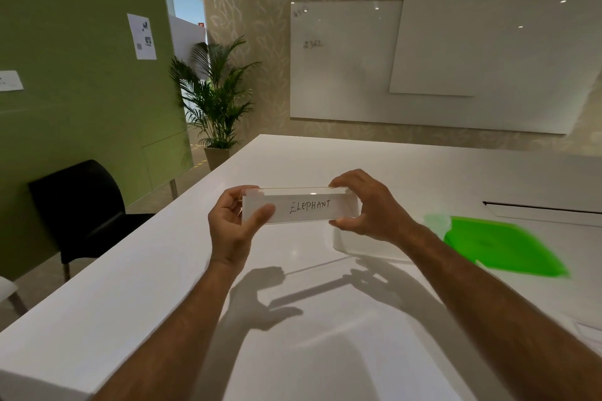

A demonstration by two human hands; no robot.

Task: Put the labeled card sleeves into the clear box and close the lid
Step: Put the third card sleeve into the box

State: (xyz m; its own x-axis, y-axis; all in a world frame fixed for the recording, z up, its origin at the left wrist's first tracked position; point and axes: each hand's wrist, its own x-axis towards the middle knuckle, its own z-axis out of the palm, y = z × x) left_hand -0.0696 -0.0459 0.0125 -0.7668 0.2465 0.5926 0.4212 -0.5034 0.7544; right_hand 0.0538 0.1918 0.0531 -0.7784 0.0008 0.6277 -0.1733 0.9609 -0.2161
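Observation:
A clear card sleeve [303, 206] with a white card reading "ELEPHANT" is held upright above the white table [156, 270]. My left hand [233, 225] pinches its left end, thumb across the front. My right hand [365, 205] grips its right end, fingers on the top edge and thumb under the bottom edge. Just beyond and below my right hand lies a clear box [365, 249], partly hidden by my right wrist. A bright green lid [501, 246] lies flat on the table to the right of the box.
A black chair [81, 208] stands at the table's left side. A potted palm [216, 107] stands past the far left corner. A whiteboard [423, 65] covers the back wall. A cable slot [540, 207] runs across the table at the right.

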